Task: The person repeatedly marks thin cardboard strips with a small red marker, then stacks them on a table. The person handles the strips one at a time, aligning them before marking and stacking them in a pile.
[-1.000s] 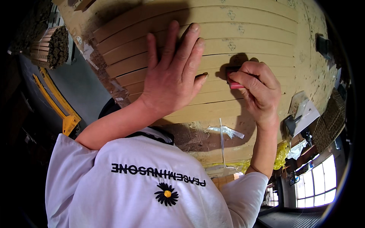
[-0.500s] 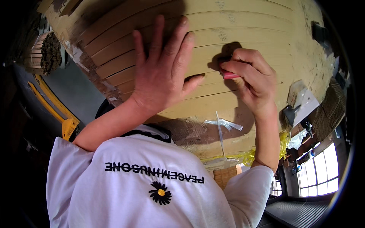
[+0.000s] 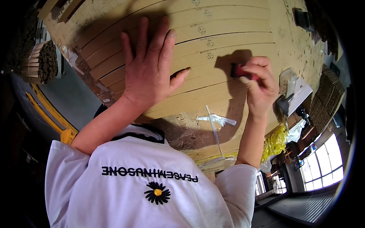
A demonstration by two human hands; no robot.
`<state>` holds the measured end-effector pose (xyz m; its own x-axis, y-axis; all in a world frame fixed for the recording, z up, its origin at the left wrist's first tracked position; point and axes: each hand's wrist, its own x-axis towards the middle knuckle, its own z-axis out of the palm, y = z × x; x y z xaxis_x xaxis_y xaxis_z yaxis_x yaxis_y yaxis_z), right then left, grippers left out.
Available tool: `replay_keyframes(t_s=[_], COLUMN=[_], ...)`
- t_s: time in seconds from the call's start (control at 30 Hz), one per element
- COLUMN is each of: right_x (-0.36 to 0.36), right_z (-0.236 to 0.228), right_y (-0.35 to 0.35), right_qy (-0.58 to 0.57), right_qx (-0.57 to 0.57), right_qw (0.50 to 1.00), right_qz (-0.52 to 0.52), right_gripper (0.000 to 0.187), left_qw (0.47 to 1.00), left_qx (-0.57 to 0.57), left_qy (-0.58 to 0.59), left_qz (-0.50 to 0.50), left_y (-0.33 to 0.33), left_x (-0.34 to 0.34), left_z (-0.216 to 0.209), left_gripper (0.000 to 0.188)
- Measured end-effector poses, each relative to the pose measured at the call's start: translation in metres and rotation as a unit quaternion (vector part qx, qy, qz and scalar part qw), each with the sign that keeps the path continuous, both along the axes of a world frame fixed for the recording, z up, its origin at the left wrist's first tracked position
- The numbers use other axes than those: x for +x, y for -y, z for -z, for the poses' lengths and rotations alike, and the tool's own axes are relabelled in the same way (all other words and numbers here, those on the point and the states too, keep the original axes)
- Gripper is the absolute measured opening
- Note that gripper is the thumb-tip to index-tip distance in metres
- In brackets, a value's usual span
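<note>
Long tan cardboard strips (image 3: 220,22) lie side by side across the worktable, with small dark printed marks on several of them toward their right part. My left hand (image 3: 150,72) rests flat over the left part of the strips, fingers spread. A small red hand stamp (image 3: 239,71) with a black base is pinched in my right hand (image 3: 263,85). It is tilted, its black end pointing left, and appears raised over the right ends of the nearer strips. My fingers cover part of its red body.
A clear strip of plastic film (image 3: 216,120) lies on the near table edge. To the right are a black box-shaped object (image 3: 303,19), a clear plastic container (image 3: 288,81) and yellow plastic film (image 3: 275,142). A cardboard bundle (image 3: 42,62) and yellow pallet-truck forks (image 3: 47,110) stand left.
My right hand has drawn the stamp off the strips and to the right, tilting it. More printed marks show where the hand was. The left hand stays on the strips; the whole view has shifted.
</note>
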<state>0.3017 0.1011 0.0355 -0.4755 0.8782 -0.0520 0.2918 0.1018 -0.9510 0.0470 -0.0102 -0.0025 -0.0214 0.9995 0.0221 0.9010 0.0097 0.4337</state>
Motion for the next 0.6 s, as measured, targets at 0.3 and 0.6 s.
replay_keyframes(t_s=[0.3,0.6], right_x=[-0.027,-0.033], right_z=[0.000,0.000], right_y=[-0.002,-0.005], right_qy=[0.088,0.123], right_qx=[0.144,0.182], right_qw=[0.974,0.960], right_qz=[-0.152,-0.172], right_gripper=[0.022,0.027], left_qw=[1.000,1.000], left_qx=[-0.006,-0.001], left_qy=[0.000,0.005], left_qz=[-0.004,-0.003], left_y=[0.000,0.000], left_x=[-0.001,-0.001], left_z=[-0.001,-0.002], left_gripper=[0.091,0.089])
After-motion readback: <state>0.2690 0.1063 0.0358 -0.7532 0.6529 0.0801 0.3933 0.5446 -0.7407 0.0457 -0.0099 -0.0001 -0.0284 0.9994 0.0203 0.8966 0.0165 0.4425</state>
